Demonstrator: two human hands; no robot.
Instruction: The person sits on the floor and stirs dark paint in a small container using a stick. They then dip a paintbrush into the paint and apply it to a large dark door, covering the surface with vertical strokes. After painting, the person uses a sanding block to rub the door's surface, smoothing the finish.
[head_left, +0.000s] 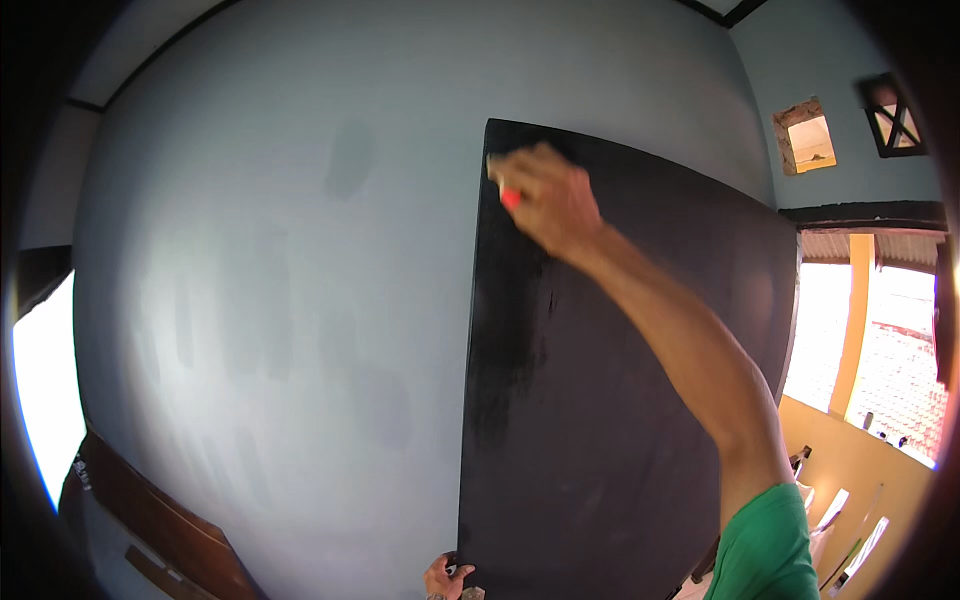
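Note:
A dark, nearly black door panel (630, 420) stands in front of me. My right hand (551, 199) is raised near its top left corner, blurred by motion. It grips what looks like a paintbrush (511, 198) with a red handle; most of it is hidden by the fingers. Deeper black, uneven streaks (502, 322) run down the door's left side below that hand. Low in the picture, my left hand (444, 577) holds the door's left edge, thumb on the near face. A small metal fitting (472, 593) shows beside it, partly cut off.
A grey-blue wall (277, 262) with darker patches spans the left and back. At lower left is a brown wooden piece of furniture (165, 517). On the right lie a window opening (825, 322), a low yellow wall (847, 457), and a small square wall hole (810, 142).

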